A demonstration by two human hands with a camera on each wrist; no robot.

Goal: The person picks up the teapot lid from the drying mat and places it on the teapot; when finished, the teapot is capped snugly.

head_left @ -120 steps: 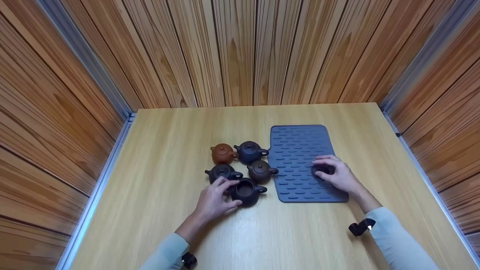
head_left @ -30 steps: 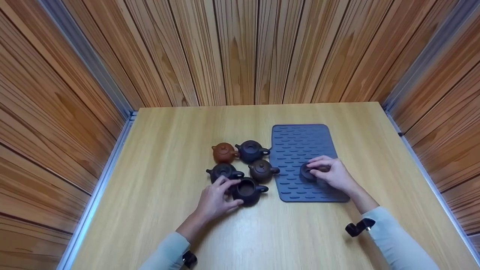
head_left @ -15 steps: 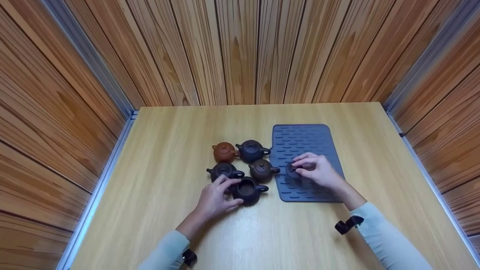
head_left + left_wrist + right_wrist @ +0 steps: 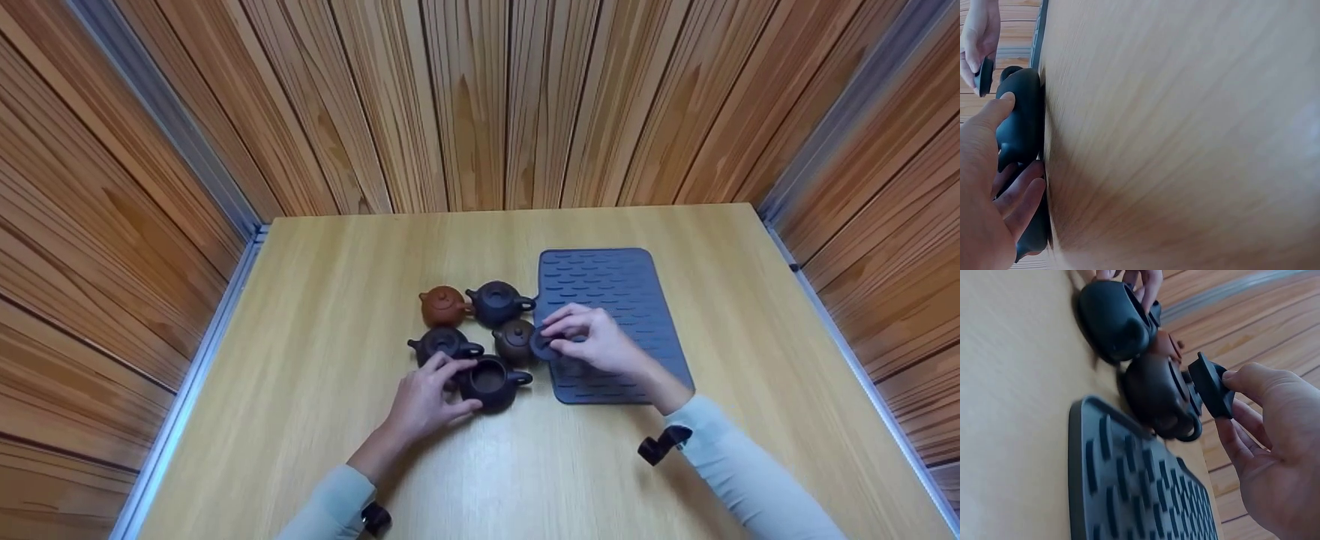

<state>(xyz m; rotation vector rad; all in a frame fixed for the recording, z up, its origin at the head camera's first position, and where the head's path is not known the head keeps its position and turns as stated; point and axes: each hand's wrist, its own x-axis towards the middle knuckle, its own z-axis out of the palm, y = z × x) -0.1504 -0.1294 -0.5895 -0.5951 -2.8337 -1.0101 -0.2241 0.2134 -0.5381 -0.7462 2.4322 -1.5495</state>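
A dark teapot point(image 4: 498, 399) without its lid stands on the table, its round mouth facing up. My left hand point(image 4: 426, 399) holds it on the spout side, thumb against the near side of its body in the left wrist view. My right hand point(image 4: 600, 346) pinches a dark round teapot lid point(image 4: 1210, 385) between thumb and fingers. The lid is raised and tilted, beside the brown teapot point(image 4: 514, 342), whose handle it hides in the head view. A dark teapot point(image 4: 441, 342) sits just beyond my left fingers.
An orange-brown teapot point(image 4: 442, 306) and another dark teapot point(image 4: 496, 303) stand close together behind the others. To the right lies a grey ridged mat point(image 4: 607, 277). Wooden panels point(image 4: 480, 105) enclose the table's back and sides.
My right hand has lifted the lid from the mat and carried it left to beside the brown teapot. My left hand stays on the lidless teapot.
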